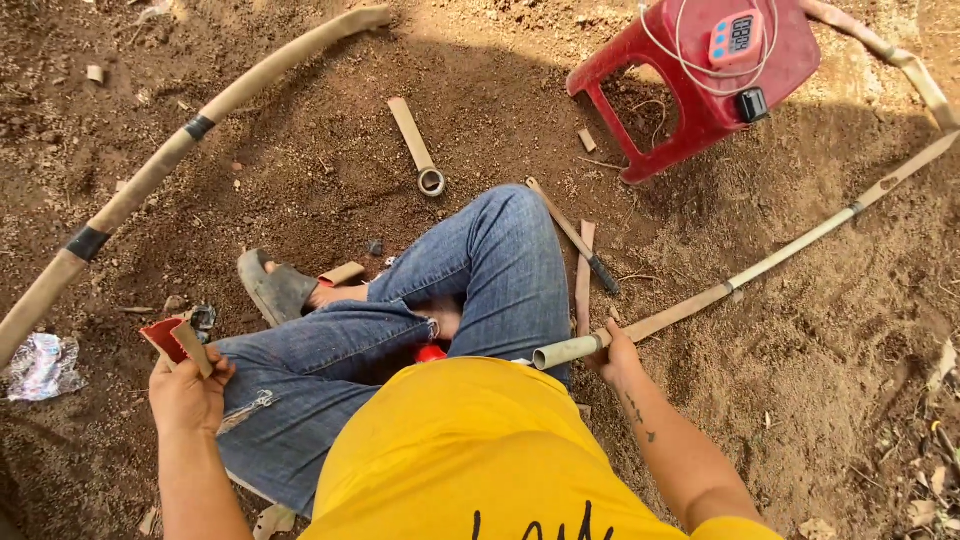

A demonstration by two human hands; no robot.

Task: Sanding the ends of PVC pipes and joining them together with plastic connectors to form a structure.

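Two hands are busy at once, so I take my bearings from the jeans (400,350) in the middle of my view and read across from the left. Far left of the jeans, a crumpled foil scrap (40,365) lies on the soil under a thick curved bamboo pole (180,140). Nearer the jeans, my left hand (188,392) is curled shut around a short strip (192,345) of split bamboo, its top end poking out beside a red piece (165,338) on the ground. Just above the jeans a sandal (275,290) shows, and further up lies a short tube (415,145) cut from cane. Right of the jeans, my right hand (615,352) wraps the cut end of a thin cane (760,265), fingers closed round it; the cane runs off up and to the right across the dirt. A knife (575,238) lies between the jeans and that cane. Well above it stands a red stool (700,80) carrying a timer (737,38).

I judge the step in hand to be drawing the cane in toward the lap while the strip waits. The next move calls for a steady pull, keeping the cane clear of the knife.
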